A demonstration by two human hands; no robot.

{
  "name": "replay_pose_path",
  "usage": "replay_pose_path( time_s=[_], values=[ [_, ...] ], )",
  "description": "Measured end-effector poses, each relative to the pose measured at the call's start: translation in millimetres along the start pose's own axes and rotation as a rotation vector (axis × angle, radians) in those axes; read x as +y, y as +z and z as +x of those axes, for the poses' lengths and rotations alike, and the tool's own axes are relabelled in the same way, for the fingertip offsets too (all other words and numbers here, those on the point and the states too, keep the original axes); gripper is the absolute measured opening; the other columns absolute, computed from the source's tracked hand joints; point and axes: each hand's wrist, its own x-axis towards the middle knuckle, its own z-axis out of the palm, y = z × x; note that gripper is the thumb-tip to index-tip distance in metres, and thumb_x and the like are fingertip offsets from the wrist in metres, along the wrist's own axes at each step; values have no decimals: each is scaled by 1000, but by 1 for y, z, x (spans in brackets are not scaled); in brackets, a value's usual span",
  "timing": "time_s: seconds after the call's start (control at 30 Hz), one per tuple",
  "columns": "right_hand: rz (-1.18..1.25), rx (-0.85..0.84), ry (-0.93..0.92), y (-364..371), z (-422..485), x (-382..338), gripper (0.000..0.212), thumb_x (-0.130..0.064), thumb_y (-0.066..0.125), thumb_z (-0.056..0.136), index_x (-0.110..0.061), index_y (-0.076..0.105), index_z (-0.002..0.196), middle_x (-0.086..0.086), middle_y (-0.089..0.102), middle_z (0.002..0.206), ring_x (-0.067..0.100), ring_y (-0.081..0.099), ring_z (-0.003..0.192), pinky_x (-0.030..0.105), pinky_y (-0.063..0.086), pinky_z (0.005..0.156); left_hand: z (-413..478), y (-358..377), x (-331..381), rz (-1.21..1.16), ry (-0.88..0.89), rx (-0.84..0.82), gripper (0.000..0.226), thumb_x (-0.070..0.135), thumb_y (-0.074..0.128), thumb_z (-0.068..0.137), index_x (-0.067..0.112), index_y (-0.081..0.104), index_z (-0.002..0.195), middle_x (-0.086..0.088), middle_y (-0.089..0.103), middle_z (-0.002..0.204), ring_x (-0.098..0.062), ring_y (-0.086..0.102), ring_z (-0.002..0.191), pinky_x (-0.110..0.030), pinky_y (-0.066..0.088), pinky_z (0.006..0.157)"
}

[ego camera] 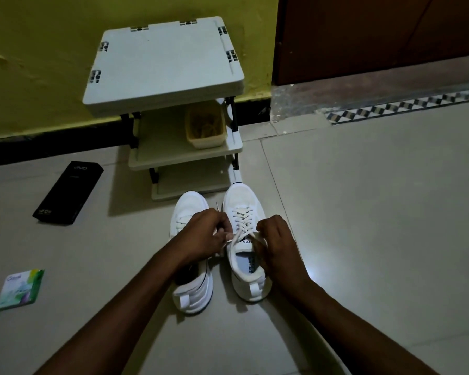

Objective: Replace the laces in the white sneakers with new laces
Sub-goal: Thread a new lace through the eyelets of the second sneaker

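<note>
Two white sneakers stand side by side on the tiled floor, toes pointing away from me. The right sneaker (pixel 245 212) is laced with a white lace (pixel 242 226) crossing its eyelets. The left sneaker (pixel 190 293) lies partly under my left forearm. My left hand (pixel 203 235) pinches one lace end at the top of the right sneaker. My right hand (pixel 278 242) pinches the other end beside the tongue. Both ends are pulled taut between the hands.
A small white shelf rack (pixel 163 66) stands against the yellow wall just beyond the shoes, with a yellowish tub (pixel 205 125) on its middle shelf. A black box (pixel 68 193) and a small green packet (pixel 21 289) lie on the floor at left. A brown door (pixel 377 36) is at right.
</note>
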Motion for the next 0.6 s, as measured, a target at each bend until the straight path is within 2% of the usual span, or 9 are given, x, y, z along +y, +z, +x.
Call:
replay_pose_path(
  time_s=[0.1, 0.2, 0.27, 0.33, 0.4, 0.5, 0.53, 0.6],
  values=[
    [-1, -45, 31, -1, 1, -1, 22, -8, 70, 88, -7, 56, 105, 10, 52, 100, 22, 53, 86, 10, 30, 76, 0, 4, 0, 9, 7, -1, 4, 14, 67, 88, 16, 69, 85, 1, 67, 90, -11, 61, 86, -32, 50, 79],
    [7, -91, 47, -5, 3, 0, 29, -13, 71, 88, -6, 57, 112, 8, 53, 104, 18, 52, 89, 12, 32, 77, -3, 11, 6, 152, 58, 19, 9, 24, 57, 94, 17, 60, 92, -1, 58, 99, -17, 54, 94, -38, 47, 86],
    [33, -117, 50, -11, 5, 0, 32, -17, 71, 89, -9, 55, 116, 5, 52, 107, 15, 50, 90, 14, 33, 76, -7, 13, 9, 226, 68, 67, 9, 30, 54, 96, 21, 57, 96, 4, 62, 101, -18, 54, 99, -43, 45, 90],
    [80, -125, 57, -16, 6, -2, 35, -19, 73, 87, -11, 55, 116, 2, 53, 108, 15, 52, 92, 17, 38, 76, -12, 11, 9, 127, 62, 143, 6, 32, 57, 93, 27, 59, 92, 10, 68, 89, -16, 62, 92, -44, 48, 89],
    [130, -104, 79, -20, 9, -7, 36, -20, 75, 84, -15, 56, 114, -2, 57, 107, 14, 56, 94, 22, 45, 79, -16, 7, 9, -80, 43, 233, 4, 32, 62, 87, 28, 63, 85, 13, 69, 76, -8, 66, 80, -41, 53, 84],
    [276, -107, 168, -28, 19, -23, 37, -15, 73, 82, -22, 54, 113, -11, 63, 109, 7, 62, 103, 21, 49, 89, -19, -3, 16, -248, 72, 330, 12, 17, 72, 89, 26, 69, 82, 12, 70, 73, -5, 68, 73, -24, 53, 73],
    [338, -125, 196, -30, 23, -29, 38, -11, 72, 82, -23, 53, 114, -12, 66, 109, 6, 64, 106, 20, 49, 90, -19, -6, 19, -307, 76, 335, 12, 12, 72, 90, 22, 71, 84, 8, 71, 72, -8, 69, 70, -22, 54, 68],
    [423, -186, 267, -30, 33, -37, 43, -6, 69, 83, -24, 50, 115, -12, 71, 106, 1, 66, 104, 16, 50, 85, -17, -11, 22, -429, 70, 311, 10, 8, 70, 93, 15, 70, 86, -1, 71, 71, -16, 70, 64, -31, 60, 66]
  ],
)
